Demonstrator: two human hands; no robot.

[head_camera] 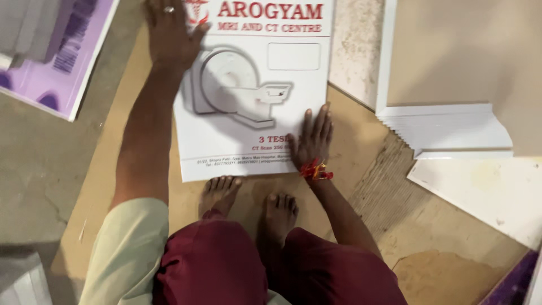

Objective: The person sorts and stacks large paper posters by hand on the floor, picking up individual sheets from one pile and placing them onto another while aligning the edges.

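A large white printed folder [248, 107], with a grey scanner picture and red lettering, lies flat on a brown board [361, 141] on the floor. My left hand [169, 31], a ring on one finger, presses flat on the folder's upper left corner. My right hand [311, 138], with a red and yellow thread at the wrist, rests palm down on the folder's lower right corner. Both hands are spread and hold nothing. My bare feet [248, 197] stand just below the folder's near edge.
A fanned stack of white folded sheets [446, 127] lies to the right, under a large beige sheet [451, 51]. Another white sheet [485, 192] lies lower right. Purple printed sheets [51, 62] sit upper left on the concrete floor [34, 169].
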